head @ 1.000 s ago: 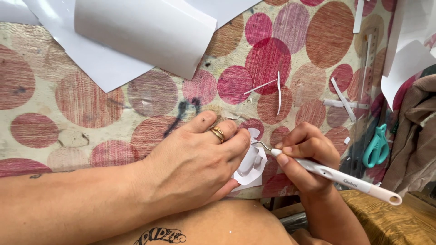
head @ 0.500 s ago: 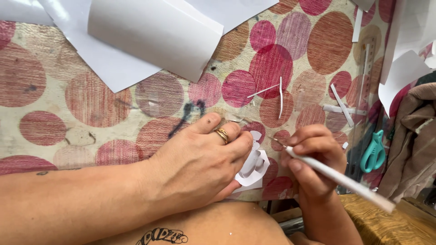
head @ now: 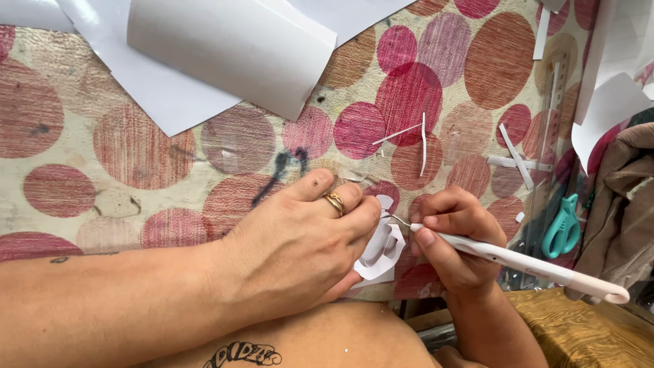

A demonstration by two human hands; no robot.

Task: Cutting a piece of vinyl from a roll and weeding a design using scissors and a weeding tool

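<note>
White paper cutout (head: 381, 251) at near edge of dotted surface (head: 136, 157), left hand (head: 300, 252) pressing it flat with fingers spread, right hand (head: 453, 242) fingers closed around white hook tool (head: 518, 260), tip touching cutout.

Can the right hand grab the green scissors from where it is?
Probably yes. The scissors lie just past the right hand with nothing between, but that hand already holds a white tool.

left hand (head: 300, 252) pins white paper cutout (head: 381, 249); right hand (head: 453, 238) grips pen-like tool (head: 518, 259).
</note>
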